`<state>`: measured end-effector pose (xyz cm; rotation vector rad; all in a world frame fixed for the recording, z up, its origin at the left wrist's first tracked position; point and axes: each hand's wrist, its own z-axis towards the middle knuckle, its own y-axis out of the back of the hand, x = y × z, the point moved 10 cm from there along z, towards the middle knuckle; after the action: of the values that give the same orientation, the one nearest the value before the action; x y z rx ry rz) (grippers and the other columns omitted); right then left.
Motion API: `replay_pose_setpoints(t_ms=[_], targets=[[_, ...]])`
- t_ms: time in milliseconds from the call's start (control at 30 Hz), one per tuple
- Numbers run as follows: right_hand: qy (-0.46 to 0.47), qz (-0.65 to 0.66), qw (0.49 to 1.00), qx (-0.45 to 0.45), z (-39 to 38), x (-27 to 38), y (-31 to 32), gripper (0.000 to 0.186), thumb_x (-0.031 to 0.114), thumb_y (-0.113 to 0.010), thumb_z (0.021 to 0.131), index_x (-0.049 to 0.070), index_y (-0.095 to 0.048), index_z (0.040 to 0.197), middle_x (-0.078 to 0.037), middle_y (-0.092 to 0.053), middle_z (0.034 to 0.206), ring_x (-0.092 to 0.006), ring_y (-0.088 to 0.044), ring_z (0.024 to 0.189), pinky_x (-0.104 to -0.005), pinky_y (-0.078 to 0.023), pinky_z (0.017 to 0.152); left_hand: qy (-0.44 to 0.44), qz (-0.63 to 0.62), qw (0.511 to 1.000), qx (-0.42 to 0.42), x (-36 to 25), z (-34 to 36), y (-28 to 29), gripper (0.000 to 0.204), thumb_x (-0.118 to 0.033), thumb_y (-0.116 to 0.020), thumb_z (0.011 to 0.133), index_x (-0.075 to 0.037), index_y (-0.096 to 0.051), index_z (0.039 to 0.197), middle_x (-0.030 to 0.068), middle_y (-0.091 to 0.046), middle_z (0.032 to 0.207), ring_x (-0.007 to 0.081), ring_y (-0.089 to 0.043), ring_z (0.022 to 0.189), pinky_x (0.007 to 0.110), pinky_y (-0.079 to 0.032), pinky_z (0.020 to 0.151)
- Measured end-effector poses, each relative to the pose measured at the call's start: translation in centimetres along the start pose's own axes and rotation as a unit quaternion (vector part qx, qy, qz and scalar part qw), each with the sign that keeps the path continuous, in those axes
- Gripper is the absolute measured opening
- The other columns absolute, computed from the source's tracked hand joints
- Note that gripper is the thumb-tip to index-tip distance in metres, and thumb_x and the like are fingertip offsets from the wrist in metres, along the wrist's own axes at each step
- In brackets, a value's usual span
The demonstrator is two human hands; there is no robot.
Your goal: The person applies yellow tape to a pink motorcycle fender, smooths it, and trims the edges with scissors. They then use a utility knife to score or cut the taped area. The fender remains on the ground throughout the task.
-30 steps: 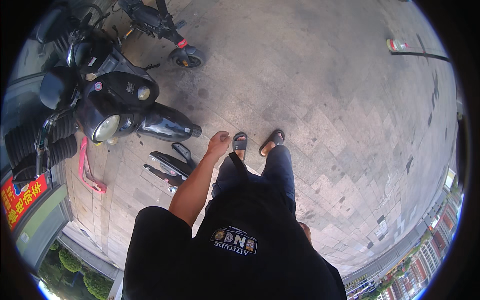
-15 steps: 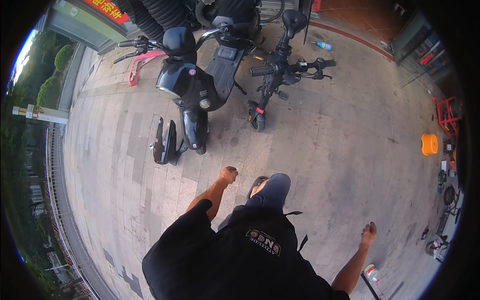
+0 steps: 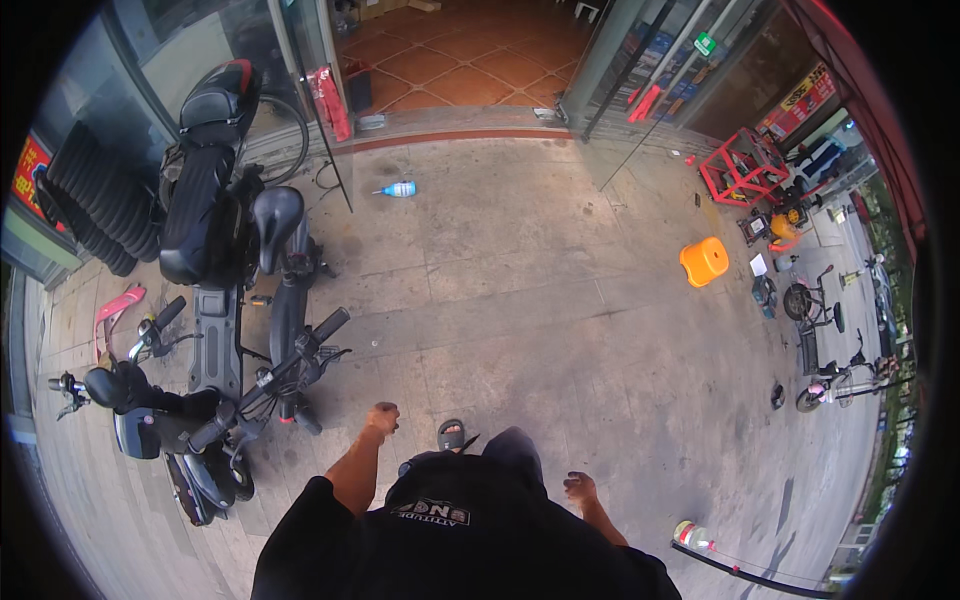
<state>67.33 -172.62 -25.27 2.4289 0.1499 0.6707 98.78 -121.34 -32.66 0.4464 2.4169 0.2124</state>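
My left hand (image 3: 383,418) hangs in front of my body over the paving, its fingers curled in and nothing showing in them. Lower and to the right, my right hand (image 3: 579,488) has loosely bent fingers, slightly apart, and holds nothing visible. Neither hand touches anything. Nearest to my left hand is a dark folding scooter (image 3: 287,310) with a saddle and handlebar. Beyond it stands a black electric moped (image 3: 215,335). One sandalled foot (image 3: 451,434) shows below my hands.
Ahead, a glass-sided doorway leads onto a reddish tiled floor (image 3: 470,60). A blue bottle (image 3: 400,189) lies before it. To the right are an orange stool (image 3: 704,262), a red rack (image 3: 743,168) and small bikes (image 3: 808,300). A clear jug (image 3: 692,535) stands near a black pole (image 3: 745,572).
My view has turned right, so the moped and scooter now sit at the left and the doorway lies ahead. My right hand has come closer to my body.
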Motion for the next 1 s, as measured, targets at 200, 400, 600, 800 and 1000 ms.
replay_pose_setpoints(t_ms=[200,400,600,800,1000], targets=[[-0.135,-0.122,0.966,0.181,8.8,-8.9,-2.9,0.022,0.019,-0.063,0.086,0.009,-0.071,0.104,-0.008,-0.073,0.093,-0.0248,-0.071,0.091,-0.0378,-0.057,0.074,-0.177,0.019,0.984,0.031,-34.1,11.1,-10.9,0.041,-0.018,-0.064,0.088,-0.001,-0.063,0.125,0.0137,-0.072,0.105,0.0206,-0.069,0.080,0.034,-0.055,0.074],[-0.070,-0.328,0.911,0.241,36.5,15.7,5.4,0.016,0.017,-0.068,0.081,0.015,-0.075,0.095,-0.005,-0.073,0.096,-0.0244,-0.068,0.101,-0.0393,-0.056,0.080,0.032,0.089,0.995,0.006,-39.5,22.2,-11.8,0.029,-0.017,-0.063,0.084,-0.003,-0.070,0.108,0.0114,-0.070,0.086,0.0226,-0.066,0.061,0.035,-0.051,0.048],[0.266,-0.007,0.951,-0.157,62.3,71.8,31.9,0.034,0.025,-0.062,0.085,0.008,-0.070,0.113,-0.018,-0.072,0.105,-0.0325,-0.069,0.098,-0.0364,-0.054,0.087,0.166,-0.174,0.967,-0.079,-38.8,28.5,-6.4,0.023,-0.015,-0.060,0.090,-0.004,-0.064,0.109,0.0100,-0.065,0.083,0.0244,-0.063,0.056,0.035,-0.041,0.041],[0.445,0.157,0.874,-0.116,69.7,106.4,37.0,0.032,0.009,-0.062,0.090,0.003,-0.064,0.122,-0.009,-0.070,0.101,-0.0161,-0.065,0.087,-0.0301,-0.053,0.080,0.261,-0.100,0.959,-0.039,-45.3,40.3,-5.9,0.018,-0.018,-0.063,0.088,-0.004,-0.067,0.097,0.0128,-0.070,0.086,0.0275,-0.067,0.063,0.039,-0.048,0.052],[0.312,-0.203,0.928,0.033,82.4,98.7,24.7,0.041,0.030,-0.068,0.086,0.006,-0.068,0.119,-0.015,-0.072,0.110,-0.0276,-0.069,0.101,-0.0380,-0.054,0.091,0.066,0.021,0.997,-0.041,-81.7,63.2,-5.7,0.024,-0.018,-0.066,0.085,-0.002,-0.069,0.102,0.0139,-0.072,0.091,0.0275,-0.070,0.076,0.040,-0.055,0.066]])
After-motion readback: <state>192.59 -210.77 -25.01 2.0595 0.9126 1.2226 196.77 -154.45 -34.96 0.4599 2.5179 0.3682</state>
